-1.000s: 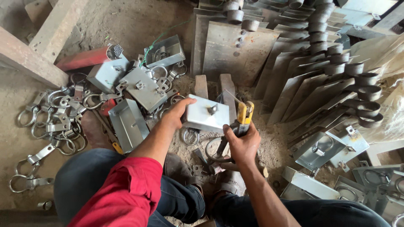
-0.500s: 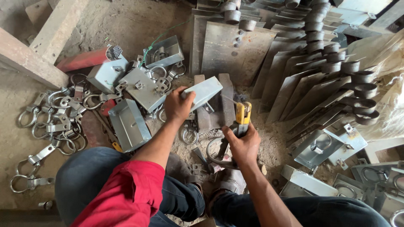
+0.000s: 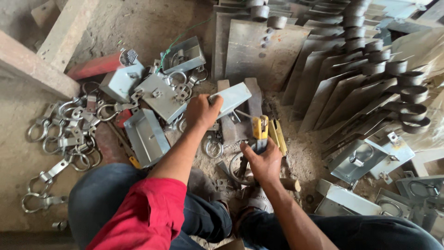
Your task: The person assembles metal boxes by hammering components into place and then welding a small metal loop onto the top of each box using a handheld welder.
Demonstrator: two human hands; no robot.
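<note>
Your left hand (image 3: 201,111) has lifted the grey metal tray (image 3: 231,98) off the wooden block (image 3: 240,113), where it lay flat with its bolt up a second ago; it is now tilted on edge, your fingers clamped on its near end, so that piece looks finished with. Your right hand (image 3: 263,162) stays closed around the yellow-handled tool (image 3: 260,132), just beside the block. The tray is thin folded sheet, dull and smooth. On the dusty floor to the left lie more trays (image 3: 145,136) and shiny steel rings (image 3: 60,134); to the right, leaning plates (image 3: 351,97) with rolled hinge ends.
</note>
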